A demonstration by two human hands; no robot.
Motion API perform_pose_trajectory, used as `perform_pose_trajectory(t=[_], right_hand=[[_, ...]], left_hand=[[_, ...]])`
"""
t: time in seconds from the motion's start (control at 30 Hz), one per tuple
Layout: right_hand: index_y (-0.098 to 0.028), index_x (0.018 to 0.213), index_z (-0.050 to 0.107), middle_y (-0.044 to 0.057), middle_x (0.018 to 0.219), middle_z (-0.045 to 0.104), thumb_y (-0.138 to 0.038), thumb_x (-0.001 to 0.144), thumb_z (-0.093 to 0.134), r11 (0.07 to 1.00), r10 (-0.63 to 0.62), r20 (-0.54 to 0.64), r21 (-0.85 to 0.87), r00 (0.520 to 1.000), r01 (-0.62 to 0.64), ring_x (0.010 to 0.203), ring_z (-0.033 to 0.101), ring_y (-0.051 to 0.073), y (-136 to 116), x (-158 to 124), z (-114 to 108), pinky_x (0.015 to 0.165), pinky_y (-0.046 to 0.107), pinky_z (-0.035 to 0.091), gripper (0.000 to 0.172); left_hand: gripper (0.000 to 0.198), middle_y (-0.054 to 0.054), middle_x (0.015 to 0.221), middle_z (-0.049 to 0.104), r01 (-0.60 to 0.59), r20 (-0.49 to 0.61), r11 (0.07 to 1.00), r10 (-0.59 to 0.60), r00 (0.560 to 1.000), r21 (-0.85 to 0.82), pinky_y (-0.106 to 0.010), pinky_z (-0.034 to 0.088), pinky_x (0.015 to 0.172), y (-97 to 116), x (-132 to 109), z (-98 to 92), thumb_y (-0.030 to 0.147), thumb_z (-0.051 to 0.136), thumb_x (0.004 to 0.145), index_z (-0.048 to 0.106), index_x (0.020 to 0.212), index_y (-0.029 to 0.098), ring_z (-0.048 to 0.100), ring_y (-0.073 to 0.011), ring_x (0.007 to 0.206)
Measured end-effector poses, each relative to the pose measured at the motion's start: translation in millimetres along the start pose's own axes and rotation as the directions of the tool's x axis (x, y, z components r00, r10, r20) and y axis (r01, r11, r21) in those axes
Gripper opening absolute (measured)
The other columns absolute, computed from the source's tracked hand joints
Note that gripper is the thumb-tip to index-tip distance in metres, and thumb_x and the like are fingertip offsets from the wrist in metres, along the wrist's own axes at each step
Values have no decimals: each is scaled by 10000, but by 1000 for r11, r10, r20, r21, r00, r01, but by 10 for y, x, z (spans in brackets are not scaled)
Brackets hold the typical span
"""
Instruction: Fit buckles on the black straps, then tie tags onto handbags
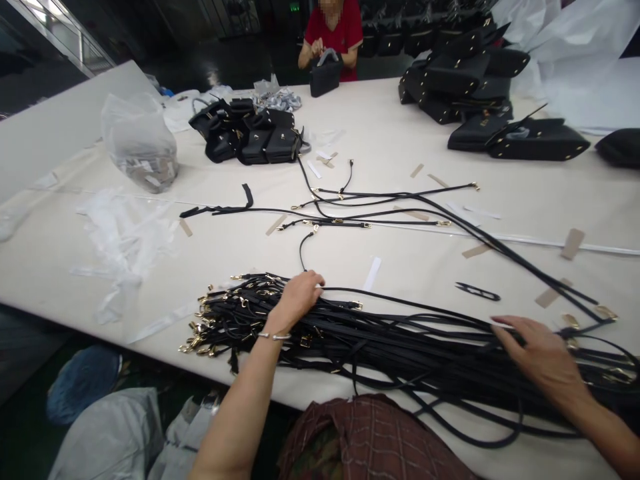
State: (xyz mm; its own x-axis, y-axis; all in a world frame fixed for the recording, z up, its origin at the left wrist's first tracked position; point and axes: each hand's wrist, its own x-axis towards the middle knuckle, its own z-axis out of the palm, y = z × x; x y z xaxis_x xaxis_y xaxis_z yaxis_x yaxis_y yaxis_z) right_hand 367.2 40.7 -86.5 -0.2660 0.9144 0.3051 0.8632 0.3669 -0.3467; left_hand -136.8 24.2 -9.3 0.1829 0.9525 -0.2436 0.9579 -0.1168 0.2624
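Note:
A thick bundle of black straps with gold clasps (pixel 380 337) lies along the near edge of the white table (pixel 380 140). My left hand (pixel 297 298) rests on its left end, fingers curled down over the straps near the clasps. Over the bundle's right part lies my right hand (pixel 543 353), fingers spread flat on the straps. Several loose straps (pixel 380 200) trail across the table's middle.
Small black thread snips (pixel 477 291) lie right of centre. Black bags are piled at the back right (pixel 465 73) and back centre (pixel 250 137). A plastic bag of tags (pixel 140 143) and crumpled film (pixel 125 240) sit left. A person in red (pixel 333 33) handles a bag opposite.

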Motion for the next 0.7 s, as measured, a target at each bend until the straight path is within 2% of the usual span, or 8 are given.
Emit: perform_pose_trajectory(t=[0.1,0.2,0.3,0.4,0.5,0.57,0.7], right_hand=[[-214,964,683,119,958,712,-438,935,491,993,-115,121,52,986,109,931,642,298,-516,182,281,856,441,460,296],[-225,978,691,89,988,716,-364,946,504,977,-193,253,141,948,161,960,650,262,-843,225,510,856,407,476,236],[-232,984,693,82,1003,720,-354,944,509,966,-221,292,196,930,168,972,658,263,-933,152,663,860,416,495,224],[-235,983,693,85,1000,719,-396,942,511,967,-207,295,205,933,150,960,666,276,-889,82,763,865,444,515,247],[-224,1096,677,105,1086,700,-410,935,520,964,-207,282,220,937,147,1022,647,291,-870,70,832,905,476,520,292],[-226,1159,665,114,1145,682,-398,928,536,956,-236,295,241,926,166,1077,623,298,-899,75,873,938,489,516,315],[-258,1058,719,103,1117,688,-339,929,536,941,-294,345,269,891,206,1054,631,295,-954,66,951,930,495,525,238]], left_hand=[[139,-68,1026,691,-107,118,994,110,987,-30,-326,479,869,391,312,363,244,618,878,672,996,194,633,-226,987],[181,-117,1036,692,-124,175,992,127,976,-28,-361,492,848,569,491,609,255,689,827,666,976,152,647,-271,993],[267,-128,1006,702,-89,213,996,94,972,-30,-366,507,803,581,558,672,310,736,790,661,986,145,658,-283,963],[243,-111,953,706,-74,211,996,82,974,-45,-356,506,781,592,520,614,337,744,783,674,932,159,660,-264,915],[162,-109,1055,673,-106,103,993,112,988,-55,-374,460,890,709,407,502,294,635,881,650,985,171,613,-252,1028],[168,-74,1075,655,-180,-32,981,178,984,-78,-364,432,916,829,335,418,322,564,934,612,1039,200,589,-227,1048],[205,-11,904,648,-368,-299,925,328,896,-89,-301,437,770,1027,293,288,365,430,1000,562,1065,222,601,-167,869]])
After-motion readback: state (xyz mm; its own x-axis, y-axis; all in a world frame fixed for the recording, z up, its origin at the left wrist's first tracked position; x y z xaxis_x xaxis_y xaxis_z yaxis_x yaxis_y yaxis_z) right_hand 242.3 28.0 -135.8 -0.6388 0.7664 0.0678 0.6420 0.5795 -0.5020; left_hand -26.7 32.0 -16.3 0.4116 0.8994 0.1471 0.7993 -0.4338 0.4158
